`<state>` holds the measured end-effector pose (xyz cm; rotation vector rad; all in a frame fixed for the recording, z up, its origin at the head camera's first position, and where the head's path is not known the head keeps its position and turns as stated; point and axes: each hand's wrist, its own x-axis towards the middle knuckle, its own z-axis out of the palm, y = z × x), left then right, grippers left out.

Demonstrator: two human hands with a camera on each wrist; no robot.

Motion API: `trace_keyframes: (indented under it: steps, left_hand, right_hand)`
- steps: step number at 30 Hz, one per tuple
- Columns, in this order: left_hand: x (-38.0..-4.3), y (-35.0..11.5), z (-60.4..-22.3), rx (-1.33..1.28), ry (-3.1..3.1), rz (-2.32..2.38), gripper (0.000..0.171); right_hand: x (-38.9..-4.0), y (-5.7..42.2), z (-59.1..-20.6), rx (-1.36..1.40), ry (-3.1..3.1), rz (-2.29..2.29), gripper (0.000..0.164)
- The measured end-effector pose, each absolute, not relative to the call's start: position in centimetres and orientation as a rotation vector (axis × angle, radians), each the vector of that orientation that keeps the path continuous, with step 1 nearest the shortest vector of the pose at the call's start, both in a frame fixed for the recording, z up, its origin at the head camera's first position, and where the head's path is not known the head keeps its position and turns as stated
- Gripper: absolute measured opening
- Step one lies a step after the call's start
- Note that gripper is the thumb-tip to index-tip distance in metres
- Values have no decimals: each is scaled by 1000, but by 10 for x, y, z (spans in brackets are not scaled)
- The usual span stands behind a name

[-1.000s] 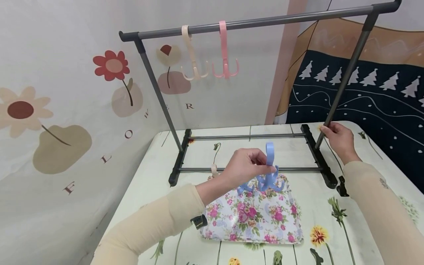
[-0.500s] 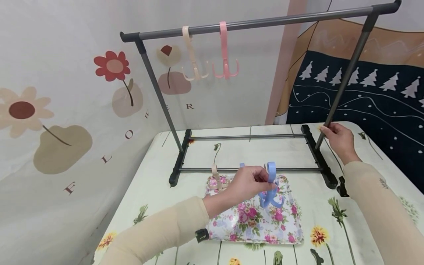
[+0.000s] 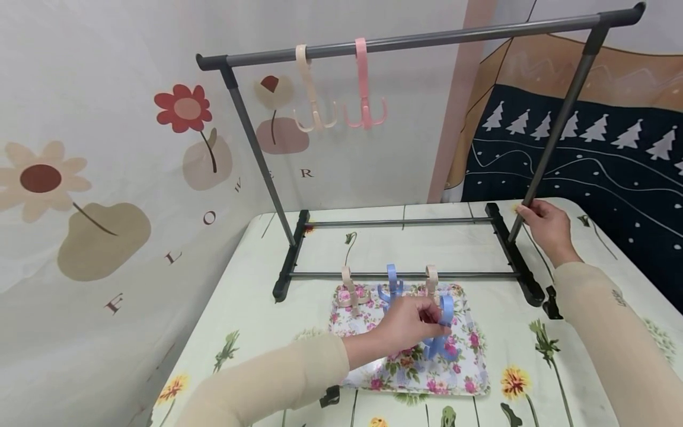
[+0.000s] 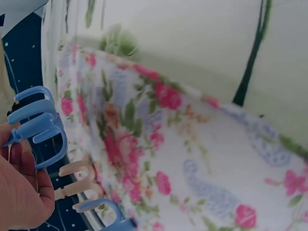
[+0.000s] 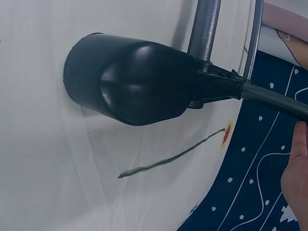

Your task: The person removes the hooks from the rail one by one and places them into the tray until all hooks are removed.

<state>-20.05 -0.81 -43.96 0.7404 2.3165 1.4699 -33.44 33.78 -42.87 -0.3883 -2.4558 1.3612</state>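
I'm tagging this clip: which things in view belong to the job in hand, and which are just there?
Apparently part of the job:
Blue hook, pinched by the left hand
Floral tray with three more hooks
Gray rack, held by the right hand
Beige hook and pink hook, hanging from it

Apparently just surroundings:
Flower-print wall sheet
Navy tree-print cloth
Flower-print table cover
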Motion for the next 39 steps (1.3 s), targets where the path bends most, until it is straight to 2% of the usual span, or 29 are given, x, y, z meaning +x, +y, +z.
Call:
trace_keyframes:
  steps: [19, 29, 39]
  left_hand:
    - [-203, -11, -459, 850, 2347, 1310, 20]
    - [-206, -29, -445, 921, 2407, 1184, 34]
    - [-212, -52, -408, 826, 2424, 1343, 30]
  right_hand:
    - [-331, 336, -428, -377, -2457, 1357, 58]
    - [-331, 336, -428, -375, -2446, 1369, 58]
    - [-334, 338, -429, -379, -2448, 1379, 58]
